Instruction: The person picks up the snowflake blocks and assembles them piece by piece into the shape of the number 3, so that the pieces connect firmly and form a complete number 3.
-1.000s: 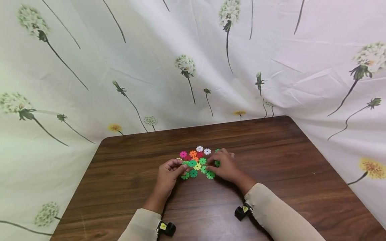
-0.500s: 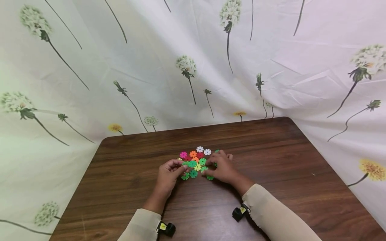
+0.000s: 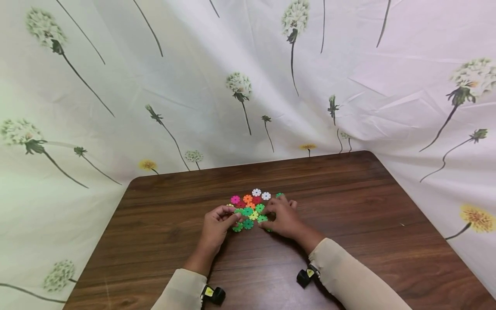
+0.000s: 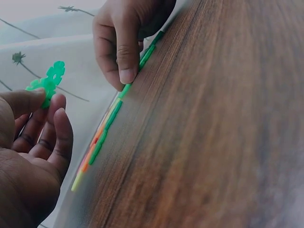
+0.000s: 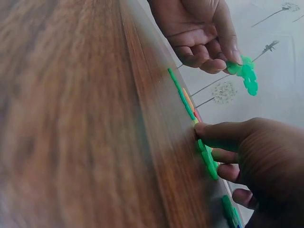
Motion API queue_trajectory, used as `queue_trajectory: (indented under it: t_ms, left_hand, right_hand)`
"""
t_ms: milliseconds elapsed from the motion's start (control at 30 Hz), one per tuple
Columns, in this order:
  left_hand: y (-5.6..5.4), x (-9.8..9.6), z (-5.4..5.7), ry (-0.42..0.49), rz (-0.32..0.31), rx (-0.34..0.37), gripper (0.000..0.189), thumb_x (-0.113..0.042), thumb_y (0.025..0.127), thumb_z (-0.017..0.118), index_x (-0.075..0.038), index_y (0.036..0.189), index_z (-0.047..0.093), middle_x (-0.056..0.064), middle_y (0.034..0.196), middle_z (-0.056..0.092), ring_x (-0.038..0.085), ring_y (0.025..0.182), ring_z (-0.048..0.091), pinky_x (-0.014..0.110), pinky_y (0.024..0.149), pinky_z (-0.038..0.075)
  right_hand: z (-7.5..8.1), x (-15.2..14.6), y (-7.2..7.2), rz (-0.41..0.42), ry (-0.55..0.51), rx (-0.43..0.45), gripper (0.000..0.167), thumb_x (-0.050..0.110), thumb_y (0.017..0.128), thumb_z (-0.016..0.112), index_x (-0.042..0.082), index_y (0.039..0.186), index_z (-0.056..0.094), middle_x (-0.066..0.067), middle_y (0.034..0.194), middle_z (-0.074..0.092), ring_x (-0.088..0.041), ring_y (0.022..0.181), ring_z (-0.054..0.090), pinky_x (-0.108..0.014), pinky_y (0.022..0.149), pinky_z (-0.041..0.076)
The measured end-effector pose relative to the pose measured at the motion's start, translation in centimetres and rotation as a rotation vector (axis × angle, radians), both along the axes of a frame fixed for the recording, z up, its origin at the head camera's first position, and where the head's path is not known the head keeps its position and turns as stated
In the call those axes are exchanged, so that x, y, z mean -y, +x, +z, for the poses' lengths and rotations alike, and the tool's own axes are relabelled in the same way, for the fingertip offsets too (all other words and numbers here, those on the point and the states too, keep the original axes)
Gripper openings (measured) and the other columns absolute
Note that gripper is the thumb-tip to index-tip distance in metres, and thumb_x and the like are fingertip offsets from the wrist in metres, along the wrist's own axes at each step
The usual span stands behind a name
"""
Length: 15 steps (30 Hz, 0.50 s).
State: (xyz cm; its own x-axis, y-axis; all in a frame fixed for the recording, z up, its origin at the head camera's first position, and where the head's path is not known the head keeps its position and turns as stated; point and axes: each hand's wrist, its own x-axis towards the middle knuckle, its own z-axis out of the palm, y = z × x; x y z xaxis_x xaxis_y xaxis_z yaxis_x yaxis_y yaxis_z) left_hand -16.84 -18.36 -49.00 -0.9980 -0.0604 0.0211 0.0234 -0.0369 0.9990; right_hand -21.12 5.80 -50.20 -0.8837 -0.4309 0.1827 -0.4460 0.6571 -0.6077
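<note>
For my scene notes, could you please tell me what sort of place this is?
Probably an improvised indoor recording corner: a wood-grain table, a flower-print fabric backdrop behind it, and wrist-worn cameras.

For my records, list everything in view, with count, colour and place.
Brown wood-grain table: one, brown, under the discs
White notched plastic discs: two, white, far side
Pink plastic disc: one, pink, left of the orange
Orange plastic discs: two, orange, middle
Red plastic discs: two, dark red, beside the orange
Yellow plastic discs: at least two, yellow, middle and left
Green plastic discs: at least five, green, near side and right
Joined green plastic discs: one pair, green, raised
White floral-print fabric backdrop: one, white, behind the table
Black wrist devices: two, black, one per wrist
Beige sleeves: two, beige, both arms
Left hand: one, bare, pinching the joined pair
Right hand: one, bare, at the green discs
</note>
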Motion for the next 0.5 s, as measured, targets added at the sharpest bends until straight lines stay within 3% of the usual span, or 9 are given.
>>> queue_trajectory:
  t_ms: [167, 400, 500]
  left_hand:
    - [-0.02, 0.03, 0.03, -0.022, -0.003, -0.003, 0.013, 0.003, 0.099, 0.077, 0.01, 0.108, 0.072, 0.014, 0.09, 0.081, 0.019, 0.082, 0.08, 0.026, 0.071, 0.065]
    - [0.1, 0.11, 0.12, -0.03, -0.007, -0.006, 0.011, 0.001, 0.1, 0.076, 0.008, 0.107, 0.073, 0.009, 0.088, 0.081, 0.017, 0.082, 0.079, 0.024, 0.071, 0.064]
    - [0.06, 0.1, 0.04, -0.021, -0.007, -0.008, 0.01, 0.004, 0.099, 0.075, 0.01, 0.106, 0.072, 0.005, 0.086, 0.08, 0.017, 0.082, 0.079, 0.024, 0.07, 0.064]
  right_hand:
    - [-0.16, 0.2, -0.05, 0.01, -0.001, 0.014, 0.025, 0.03, 0.09, 0.092, 0.017, 0.106, 0.076, 0.0, 0.118, 0.072, -0.024, 0.114, 0.05, -0.054, 0.098, 0.025]
    - [-0.22, 0.27, 0.09, 0.013, -0.065, 0.017, 0.025, 0.023, 0.09, 0.092, 0.02, 0.102, 0.07, 0.003, 0.098, 0.07, -0.019, 0.104, 0.054, -0.053, 0.101, 0.021]
    - [-0.13, 0.31, 0.22, 0.02, -0.107, 0.007, 0.022, 0.018, 0.092, 0.089, 0.018, 0.107, 0.072, 0.003, 0.095, 0.072, -0.019, 0.101, 0.059, -0.054, 0.103, 0.022]
